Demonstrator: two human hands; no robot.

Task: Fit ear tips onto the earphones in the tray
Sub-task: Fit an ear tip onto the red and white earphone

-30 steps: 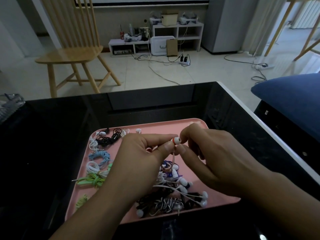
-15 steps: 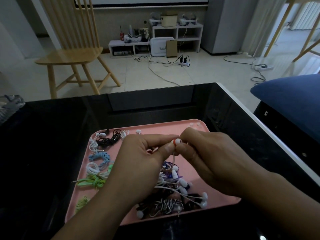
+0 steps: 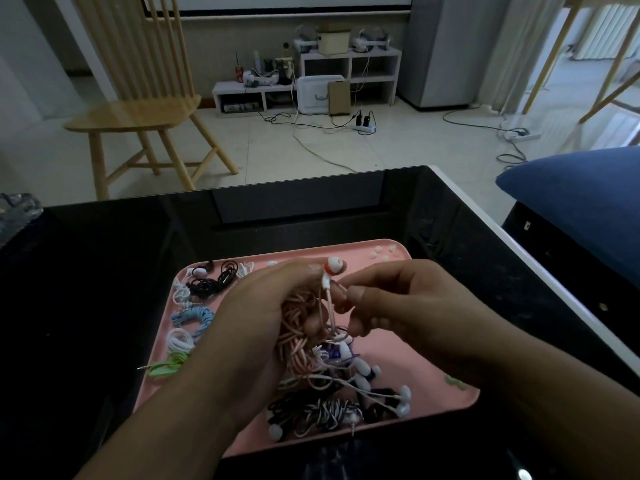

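Note:
A pink tray lies on the black table and holds several coiled earphones in black, white, blue and green. My left hand grips a bundle of pink-and-white cord above the tray. From it an earbud with an orange body and a white ear tip sticks up. My right hand is just right of the earbud's stem, its fingers curled and pinching the thin cord below the bud. A few loose white ear tips lie in the tray's far right corner.
The glossy black table has a white edge on the right. A glass object sits at its far left. A wooden chair stands beyond the table. A blue cushion is to the right.
The earbud now stands free above my fingers with the white tip on it. My right hand has slid off the bud down to the cord, and the pink cord bundle shows in my left palm.

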